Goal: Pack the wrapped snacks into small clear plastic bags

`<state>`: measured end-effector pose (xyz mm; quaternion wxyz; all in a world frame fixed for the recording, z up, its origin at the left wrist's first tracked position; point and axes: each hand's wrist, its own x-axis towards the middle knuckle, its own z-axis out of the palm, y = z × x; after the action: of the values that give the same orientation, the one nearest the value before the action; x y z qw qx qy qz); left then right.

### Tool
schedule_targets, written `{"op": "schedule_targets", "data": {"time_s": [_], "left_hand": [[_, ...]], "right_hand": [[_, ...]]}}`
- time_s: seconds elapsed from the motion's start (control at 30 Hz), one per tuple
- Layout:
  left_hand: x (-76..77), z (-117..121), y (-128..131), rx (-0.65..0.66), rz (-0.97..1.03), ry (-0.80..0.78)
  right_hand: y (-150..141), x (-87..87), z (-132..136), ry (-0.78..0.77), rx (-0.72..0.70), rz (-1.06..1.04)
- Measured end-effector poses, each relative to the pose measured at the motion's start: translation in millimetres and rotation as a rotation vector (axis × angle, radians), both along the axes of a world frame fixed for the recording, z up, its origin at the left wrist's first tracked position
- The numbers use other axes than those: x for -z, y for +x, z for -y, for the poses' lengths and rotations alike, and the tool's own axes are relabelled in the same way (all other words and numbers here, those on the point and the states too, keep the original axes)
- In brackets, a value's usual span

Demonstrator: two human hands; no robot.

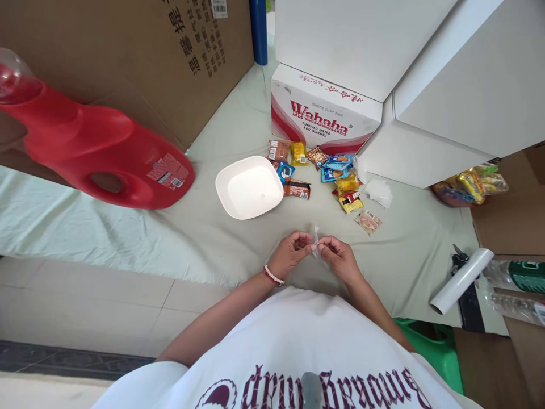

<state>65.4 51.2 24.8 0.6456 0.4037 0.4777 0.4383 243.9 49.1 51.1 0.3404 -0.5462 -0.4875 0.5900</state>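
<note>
The left hand (293, 253) and right hand (339, 258) are close together before the torso, thumbs and index fingers pinched. Both forearms angle inward, elbows bent, palms turned toward each other.

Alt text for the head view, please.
Two bare hands, left and right, pinch a thin clear plastic piece over a cloth-covered table. Beyond are an empty white bowl, colorful snack packets and a Wahaha box; a large red jug is at left, a white roll at right.
</note>
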Motion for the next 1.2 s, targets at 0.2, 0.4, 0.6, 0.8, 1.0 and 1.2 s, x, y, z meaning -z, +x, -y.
{"op": "schedule_targets", "data": {"time_s": [0.2, 0.4, 0.6, 0.8, 1.0, 1.2], "left_hand": [[3.7, -0.6, 0.3, -0.093, -0.001, -0.027], [3.1, -3.7, -12.0, -0.207, 0.237, -0.087], [4.8, -3.2, -21.9, -0.329, 0.331, -0.103], [-3.5, 11.8, -43.9, 0.162, -0.117, -0.034], [-53.7, -3.4, -67.1, 0.848, -0.195, -0.024], [-80.5, -21.7, -33.7, 0.424, -0.109, 0.189]], "right_hand": [[3.8, 3.2, 0.8, 0.087, 0.074, 0.062], [29.9, 5.8, 5.1, 0.147, 0.303, -0.08], [52.7, 10.6, 19.4, 0.109, 0.508, -0.336], [65.6, 6.0, 18.5, 0.071, 0.548, -0.512], [68.5, -5.9, 14.2, 0.037, 0.533, -0.609], [57.4, -10.7, 13.2, 0.016, 0.473, -0.622]]}}
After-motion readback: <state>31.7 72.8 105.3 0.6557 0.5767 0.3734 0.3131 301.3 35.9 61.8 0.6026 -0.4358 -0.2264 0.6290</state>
